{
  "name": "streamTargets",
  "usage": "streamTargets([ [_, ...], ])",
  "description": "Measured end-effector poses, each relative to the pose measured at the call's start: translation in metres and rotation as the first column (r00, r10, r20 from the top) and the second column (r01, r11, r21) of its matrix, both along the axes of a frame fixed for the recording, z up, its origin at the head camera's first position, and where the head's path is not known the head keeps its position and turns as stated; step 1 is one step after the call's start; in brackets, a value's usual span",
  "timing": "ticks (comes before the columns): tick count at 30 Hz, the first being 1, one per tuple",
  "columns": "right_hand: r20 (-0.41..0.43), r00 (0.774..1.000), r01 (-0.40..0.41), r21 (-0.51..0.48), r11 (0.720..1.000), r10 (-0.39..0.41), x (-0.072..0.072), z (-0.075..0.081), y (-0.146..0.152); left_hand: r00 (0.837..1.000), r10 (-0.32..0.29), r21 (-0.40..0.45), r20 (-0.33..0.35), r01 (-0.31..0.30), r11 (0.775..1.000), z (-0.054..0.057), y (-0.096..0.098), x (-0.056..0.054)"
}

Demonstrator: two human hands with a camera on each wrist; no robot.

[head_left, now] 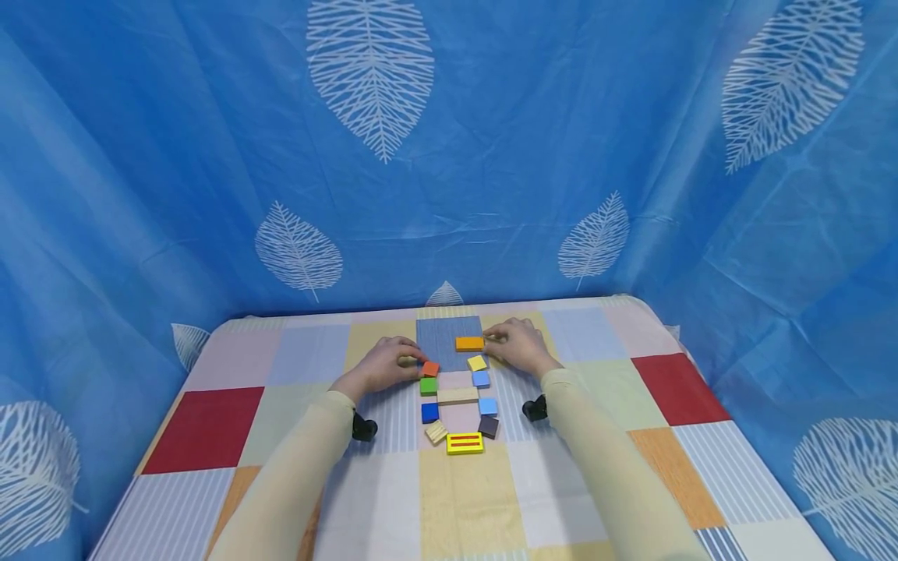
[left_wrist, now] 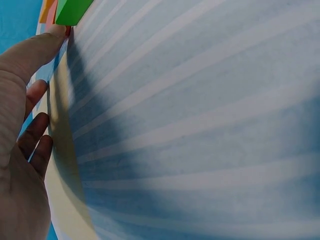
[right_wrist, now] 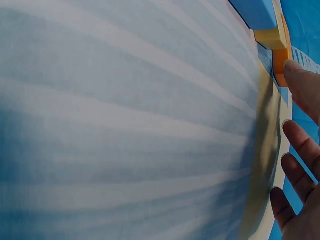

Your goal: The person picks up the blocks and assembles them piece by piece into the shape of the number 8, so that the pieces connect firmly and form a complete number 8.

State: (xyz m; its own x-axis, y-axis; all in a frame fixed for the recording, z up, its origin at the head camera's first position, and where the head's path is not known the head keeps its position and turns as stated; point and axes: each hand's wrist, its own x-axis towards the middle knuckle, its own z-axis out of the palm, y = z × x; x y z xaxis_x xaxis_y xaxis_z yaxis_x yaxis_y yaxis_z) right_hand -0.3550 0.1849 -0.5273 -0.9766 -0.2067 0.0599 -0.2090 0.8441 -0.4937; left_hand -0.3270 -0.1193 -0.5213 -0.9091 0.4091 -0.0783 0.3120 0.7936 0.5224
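In the head view, small wooden blocks lie in a ring on the patchwork cloth. My left hand [head_left: 384,364] is at the ring's far left, with thumb and index finger pinching an orange-red block [head_left: 431,369]. Right beside that block lies a green block [head_left: 429,386], also seen as a green edge [left_wrist: 71,11] in the left wrist view. My right hand [head_left: 517,345] pinches the right end of a long orange block [head_left: 469,344] at the far side. Its thumb [right_wrist: 303,85] meets the orange block in the right wrist view. The other fingers of both hands extend loosely away from the blocks.
A yellow block [head_left: 477,363], two light blue blocks and a dark block [head_left: 488,426] form the right side. A plain wooden strip [head_left: 457,396] crosses the middle. Nearer lie a blue block [head_left: 430,413], a striped block [head_left: 436,432] and a yellow-and-red block [head_left: 465,443]. Blue curtains [head_left: 449,195] surround the table.
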Motion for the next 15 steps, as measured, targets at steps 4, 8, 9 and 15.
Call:
streamTargets([
  [4, 0.005, 1.0, 0.006, 0.004, 1.0, -0.006, -0.0018, -0.0015, -0.0023, 1.0, 0.002, -0.003, -0.002, -0.002, 1.0, -0.0001, 0.0001, -0.0005],
  [8, 0.003, 1.0, 0.009, 0.011, 1.0, -0.009, -0.0042, -0.0027, -0.003, 1.0, -0.004, -0.006, -0.01, 0.004, 1.0, 0.0007, 0.0002, -0.0002],
  [9, 0.006, 1.0, 0.01, 0.013, 1.0, -0.01, -0.0049, -0.0031, -0.003, 1.0, -0.004, -0.006, -0.01, 0.004, 1.0, 0.0008, 0.0003, -0.0002],
  [15, 0.022, 1.0, 0.01, 0.018, 1.0, -0.01, -0.0057, -0.0026, -0.0041, 1.0, 0.013, -0.012, -0.009, -0.013, 1.0, -0.0007, 0.0012, 0.0],
])
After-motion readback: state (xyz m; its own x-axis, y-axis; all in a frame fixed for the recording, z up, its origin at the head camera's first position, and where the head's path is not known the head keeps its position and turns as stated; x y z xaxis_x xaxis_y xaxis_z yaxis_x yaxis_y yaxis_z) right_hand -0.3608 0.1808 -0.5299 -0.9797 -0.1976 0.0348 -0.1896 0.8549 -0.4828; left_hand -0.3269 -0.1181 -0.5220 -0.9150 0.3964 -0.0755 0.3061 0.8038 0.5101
